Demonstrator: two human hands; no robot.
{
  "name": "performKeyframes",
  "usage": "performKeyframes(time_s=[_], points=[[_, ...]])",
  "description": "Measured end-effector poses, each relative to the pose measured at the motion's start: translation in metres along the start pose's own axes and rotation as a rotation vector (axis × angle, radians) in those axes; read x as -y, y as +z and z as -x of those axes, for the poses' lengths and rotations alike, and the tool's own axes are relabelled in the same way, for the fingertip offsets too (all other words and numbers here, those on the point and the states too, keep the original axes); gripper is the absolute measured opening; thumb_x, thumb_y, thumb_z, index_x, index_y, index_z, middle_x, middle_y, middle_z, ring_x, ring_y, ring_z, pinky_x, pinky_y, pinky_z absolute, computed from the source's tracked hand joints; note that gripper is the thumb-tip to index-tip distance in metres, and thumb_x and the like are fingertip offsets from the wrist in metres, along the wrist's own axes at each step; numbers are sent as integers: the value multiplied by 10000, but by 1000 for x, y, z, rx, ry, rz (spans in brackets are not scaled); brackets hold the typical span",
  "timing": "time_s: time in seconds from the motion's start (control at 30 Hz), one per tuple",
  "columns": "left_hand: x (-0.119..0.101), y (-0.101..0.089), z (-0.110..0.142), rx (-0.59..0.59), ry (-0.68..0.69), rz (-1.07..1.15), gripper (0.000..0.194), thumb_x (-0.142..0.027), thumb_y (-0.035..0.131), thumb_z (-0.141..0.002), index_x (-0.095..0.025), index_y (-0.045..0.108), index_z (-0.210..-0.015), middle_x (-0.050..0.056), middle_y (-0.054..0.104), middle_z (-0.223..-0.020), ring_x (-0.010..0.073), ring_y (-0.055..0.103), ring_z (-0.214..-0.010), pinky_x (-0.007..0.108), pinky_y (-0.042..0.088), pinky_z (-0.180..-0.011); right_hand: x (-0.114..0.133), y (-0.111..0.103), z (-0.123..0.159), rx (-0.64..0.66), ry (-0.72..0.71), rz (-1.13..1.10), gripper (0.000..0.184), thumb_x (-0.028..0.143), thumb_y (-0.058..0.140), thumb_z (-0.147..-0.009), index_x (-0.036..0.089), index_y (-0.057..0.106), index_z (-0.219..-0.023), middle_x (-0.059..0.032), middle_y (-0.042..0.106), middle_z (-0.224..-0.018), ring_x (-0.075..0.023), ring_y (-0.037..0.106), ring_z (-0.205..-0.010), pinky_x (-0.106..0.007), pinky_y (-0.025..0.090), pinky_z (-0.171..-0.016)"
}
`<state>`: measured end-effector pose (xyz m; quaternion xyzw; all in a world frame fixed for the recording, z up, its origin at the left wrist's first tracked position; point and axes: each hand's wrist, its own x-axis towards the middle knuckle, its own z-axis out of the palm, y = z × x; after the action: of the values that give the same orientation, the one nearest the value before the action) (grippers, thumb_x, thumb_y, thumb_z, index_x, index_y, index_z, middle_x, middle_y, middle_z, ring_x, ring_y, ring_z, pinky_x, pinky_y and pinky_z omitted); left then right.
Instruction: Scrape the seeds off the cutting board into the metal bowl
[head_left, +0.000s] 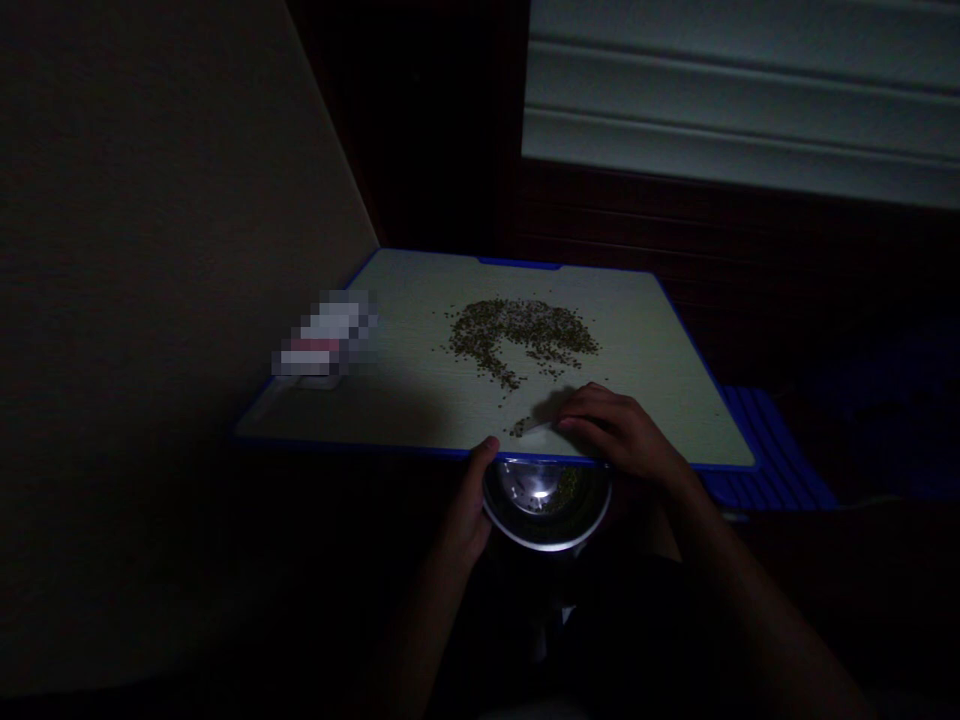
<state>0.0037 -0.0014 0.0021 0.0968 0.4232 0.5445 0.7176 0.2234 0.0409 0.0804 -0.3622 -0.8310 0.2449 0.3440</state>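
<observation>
Small greenish-brown beans or seeds (pixel 525 330) lie in a loose curved pile on the pale tabletop (pixel 397 370). At its near edge, my right hand (pixel 611 425) is closed round a thin pale strip, whose tip touches a small cluster of seeds (pixel 517 428). The strip's exact kind is too dim to tell. My left hand (pixel 474 510) grips a shiny metal bowl (pixel 536 485) by its left side, just under the table's edge, the thumb up against that edge. More greenish seeds (pixel 568 490) rest inside the bowl. The fingers beneath it are hidden.
At the table's left edge stands a blurred white and red item (pixel 322 340). A plain wall (pixel 187 200) rises on the left. Blue slatted plastic (pixel 772 450) shows past the right corner. Pale horizontal panels (pixel 735 100) are behind. The room is very dark.
</observation>
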Motion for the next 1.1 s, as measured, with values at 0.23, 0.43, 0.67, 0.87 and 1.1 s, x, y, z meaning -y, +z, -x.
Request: performKeyframes(time_s=[0.23, 0.43, 0.67, 0.87, 1.1], points=[[0, 0, 0, -14, -30, -13, 429, -410, 789, -870, -96, 755, -1160, 163, 812, -1146, 331, 735, -1176, 452, 527, -1107, -1, 0, 0, -6, 3, 8, 176, 334, 622, -1032, 308, 772, -1119, -38, 784, -1069, -229, 688, -1020, -431, 558, -903], [0, 2, 1, -29, 10, 2, 424, -390, 810, -853, -126, 752, -1179, 145, 807, -1184, 317, 714, -1228, 437, 512, -1131, -2, 1, 0, -18, 6, 29, 179, 333, 620, -1038, 300, 765, -1137, -37, 787, -1091, -219, 690, -1035, -423, 557, -924], [0, 0, 0, -49, -19, -15, 441, -402, 820, -841, -111, 751, -1166, 146, 817, -1142, 322, 732, -1191, 432, 541, -1093, -1, 0, 0, -3, 24, 10, 172, 338, 623, -1031, 309, 775, -1107, -36, 780, -1054, -224, 688, -1011, -425, 561, -899], [2, -4, -3, -12, -39, -37, 425, -446, 809, -848, -124, 769, -1123, 149, 817, -1133, 330, 741, -1160, 451, 538, -1093, 0, 0, 1, 4, 36, 5, 162, 343, 642, -1017, 283, 776, -1085, -40, 786, -1009, -225, 688, -964, -413, 557, -859], [3, -5, -5, 27, -25, -24, 448, -444, 792, -865, -110, 762, -1163, 149, 809, -1172, 323, 738, -1159, 439, 532, -1096, 3, -1, 3, 9, 53, -45, 143, 331, 674, -998, 267, 783, -1066, -38, 795, -987, -205, 698, -917, -388, 548, -837]])
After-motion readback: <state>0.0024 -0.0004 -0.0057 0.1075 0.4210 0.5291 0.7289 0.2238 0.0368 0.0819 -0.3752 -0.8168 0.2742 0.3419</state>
